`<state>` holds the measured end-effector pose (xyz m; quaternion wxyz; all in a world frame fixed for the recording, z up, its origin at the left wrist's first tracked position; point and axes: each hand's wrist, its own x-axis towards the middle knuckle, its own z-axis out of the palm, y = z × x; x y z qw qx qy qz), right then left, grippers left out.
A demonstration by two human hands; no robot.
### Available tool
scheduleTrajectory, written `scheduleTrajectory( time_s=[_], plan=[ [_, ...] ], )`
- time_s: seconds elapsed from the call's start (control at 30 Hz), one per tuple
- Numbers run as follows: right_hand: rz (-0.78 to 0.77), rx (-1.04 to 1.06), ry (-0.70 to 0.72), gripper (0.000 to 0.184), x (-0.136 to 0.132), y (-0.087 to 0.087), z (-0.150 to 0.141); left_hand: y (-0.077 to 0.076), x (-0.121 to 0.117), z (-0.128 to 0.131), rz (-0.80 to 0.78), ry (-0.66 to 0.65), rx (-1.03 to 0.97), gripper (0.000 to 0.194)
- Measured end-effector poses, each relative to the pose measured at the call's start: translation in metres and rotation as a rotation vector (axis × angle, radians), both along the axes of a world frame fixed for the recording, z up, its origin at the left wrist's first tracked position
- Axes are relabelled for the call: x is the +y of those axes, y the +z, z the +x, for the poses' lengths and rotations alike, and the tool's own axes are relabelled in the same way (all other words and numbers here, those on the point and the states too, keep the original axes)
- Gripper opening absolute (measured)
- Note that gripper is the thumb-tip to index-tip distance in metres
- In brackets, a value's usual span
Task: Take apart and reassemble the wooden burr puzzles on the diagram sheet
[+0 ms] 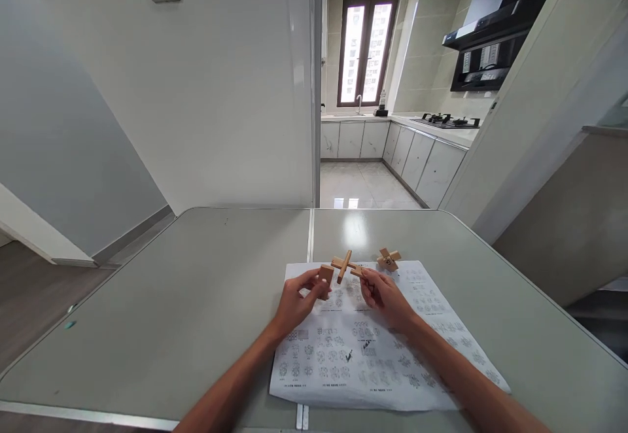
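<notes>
My left hand (297,299) pinches a flat wooden puzzle piece (326,280), held upright above the paper. Between my fingers and thumb, my right hand (385,294) grips one end of a partly joined wooden burr puzzle (345,265), whose sticks cross one another. The two wooden parts are close together; a small gap seems to lie between them. Beneath both hands spreads a printed instruction sheet (338,354) with rows of small assembly drawings and a few dark pen marks. A second, star-shaped wooden puzzle (389,259) rests at the sheet's far edge, beyond my right hand.
The grey-green folding table (196,309) has a metal seam down its middle. A small teal bit (70,324) lies near its left edge. Past the far edge are a white wall panel (235,93) and a kitchen with a gas stove (449,121).
</notes>
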<state>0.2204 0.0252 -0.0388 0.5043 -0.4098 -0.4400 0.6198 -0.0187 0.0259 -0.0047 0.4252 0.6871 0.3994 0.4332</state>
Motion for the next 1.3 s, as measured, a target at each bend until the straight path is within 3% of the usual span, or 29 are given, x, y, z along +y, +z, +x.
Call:
scheduleTrajectory(
  time_s=[0.1, 0.23, 0.37, 0.5, 0.83, 1.03, 1.17, 1.23, 1.3],
  plan=[
    [-0.011, -0.014, -0.037, 0.048, 0.0, 0.0, 0.002, -0.003, 0.009, -0.006, 0.049, 0.174, 0.055, 0.038],
    [-0.012, -0.032, -0.028, 0.047, 0.0, -0.002, 0.002, -0.009, 0.021, -0.019, 0.159, 0.333, 0.355, 0.04],
    [0.01, -0.044, 0.0, 0.044, 0.0, -0.002, 0.001, -0.017, 0.029, -0.027, 0.304, 0.381, 0.639, 0.04],
    [0.028, -0.038, 0.022, 0.044, -0.002, 0.001, -0.001, -0.024, 0.033, -0.03, 0.352, 0.36, 0.777, 0.04],
    [0.045, -0.029, 0.079, 0.046, -0.004, -0.003, -0.001, -0.029, 0.036, -0.035, 0.39, 0.32, 0.865, 0.047],
    [0.066, -0.07, 0.1, 0.045, -0.007, 0.0, -0.003, -0.033, 0.041, -0.04, 0.381, 0.451, 0.911, 0.041],
    [0.089, -0.073, 0.132, 0.046, -0.008, 0.002, -0.003, -0.029, 0.04, -0.04, 0.398, 0.516, 0.842, 0.033],
    [0.091, -0.073, 0.148, 0.046, -0.008, 0.003, -0.003, -0.022, 0.037, -0.037, 0.448, 0.46, 0.73, 0.028],
    [0.089, -0.076, 0.163, 0.046, -0.009, 0.003, -0.004, -0.013, 0.03, -0.033, 0.473, 0.309, 0.582, 0.023]
  ],
)
